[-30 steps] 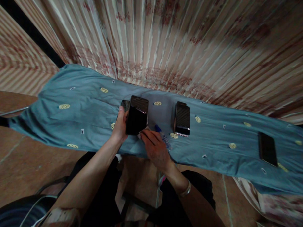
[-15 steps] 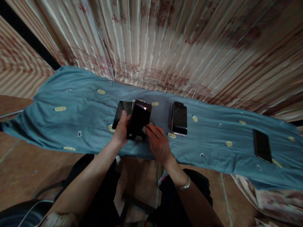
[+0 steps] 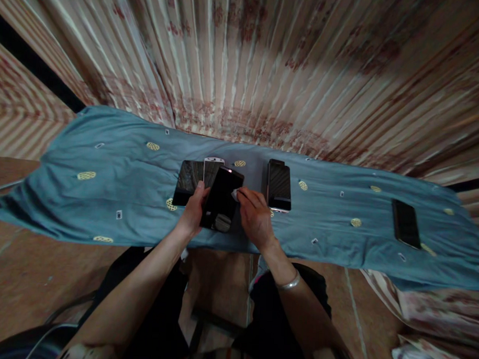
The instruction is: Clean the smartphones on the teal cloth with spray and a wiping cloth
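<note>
From the head camera, looking down, much is hard to read. The light is dim and the edges of the picture are warped. The person's left hand [image 3: 192, 215] covers the left edge of the black phone [image 3: 221, 200] it holds, thumb up along the side. The right hand [image 3: 256, 218] has its fingertips pinched on a small pale wad [image 3: 235, 194] pressed to the phone's right edge; what that wad is made of I cannot tell. A round reflection shows low on the dark glass.

Behind the held phone, partly hidden by it, lie a dark phone [image 3: 188, 182] and a phone with a white top edge [image 3: 212, 168], of which only the upper part shows. Just right of the hands a fourth phone [image 3: 279, 185] lies face up, and well apart, far right, a fifth phone [image 3: 405, 223]. All rest on a blue cloth [image 3: 117, 175] with yellow oval marks, which drapes over the surface below it. A striped curtain [image 3: 267, 70] hangs behind. A bangle [image 3: 290, 283] sits on the right wrist.

The held phone is tilted up from the cloth, near the front edge, screen toward the person.
</note>
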Demonstrator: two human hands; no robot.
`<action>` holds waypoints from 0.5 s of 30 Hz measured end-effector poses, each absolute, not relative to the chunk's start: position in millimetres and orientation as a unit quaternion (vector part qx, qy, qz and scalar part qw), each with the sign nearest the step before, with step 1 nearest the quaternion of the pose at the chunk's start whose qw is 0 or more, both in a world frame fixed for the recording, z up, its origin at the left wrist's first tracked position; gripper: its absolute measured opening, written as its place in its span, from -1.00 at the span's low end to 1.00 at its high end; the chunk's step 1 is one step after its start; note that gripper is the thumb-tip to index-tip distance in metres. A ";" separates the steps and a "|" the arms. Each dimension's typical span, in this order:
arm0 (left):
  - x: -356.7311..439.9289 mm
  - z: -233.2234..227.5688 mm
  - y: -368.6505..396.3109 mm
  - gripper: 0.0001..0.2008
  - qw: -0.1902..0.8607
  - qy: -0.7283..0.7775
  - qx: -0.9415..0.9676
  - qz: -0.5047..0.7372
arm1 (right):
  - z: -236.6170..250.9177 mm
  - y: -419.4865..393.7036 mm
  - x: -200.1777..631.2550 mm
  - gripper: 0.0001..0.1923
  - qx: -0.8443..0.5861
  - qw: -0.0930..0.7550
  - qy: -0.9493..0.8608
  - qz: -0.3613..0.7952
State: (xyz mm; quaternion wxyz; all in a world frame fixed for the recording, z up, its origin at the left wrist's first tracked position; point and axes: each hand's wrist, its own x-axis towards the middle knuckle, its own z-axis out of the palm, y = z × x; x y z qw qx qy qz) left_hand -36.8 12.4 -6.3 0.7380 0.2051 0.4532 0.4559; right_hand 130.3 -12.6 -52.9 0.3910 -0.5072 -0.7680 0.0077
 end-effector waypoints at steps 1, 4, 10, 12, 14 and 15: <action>-36.7 -7.6 11.9 -0.40 0.737 0.452 0.210 0.456 | -53.3 -11.4 131.5 -0.58 -0.512 0.390 -0.765 0.012; -37.1 -12.7 10.4 -0.39 0.735 0.448 0.226 0.456 | -54.7 -7.5 135.5 -0.56 -0.520 0.392 -0.759 0.017; -36.4 -20.1 6.8 -0.42 0.734 0.451 0.245 0.444 | -54.4 -0.2 141.7 -0.59 -0.530 0.401 -0.747 -0.009; -35.5 -21.2 5.5 -0.41 0.732 0.453 0.254 0.442 | -54.1 1.4 142.9 -0.59 -0.535 0.403 -0.743 -0.024; -34.9 -22.5 4.7 -0.40 0.728 0.452 0.263 0.443 | -54.1 2.3 143.6 -0.59 -0.540 0.402 -0.739 -0.029; -34.8 -23.4 4.5 -0.39 0.726 0.452 0.269 0.443 | -54.1 2.4 143.8 -0.59 -0.542 0.400 -0.739 -0.027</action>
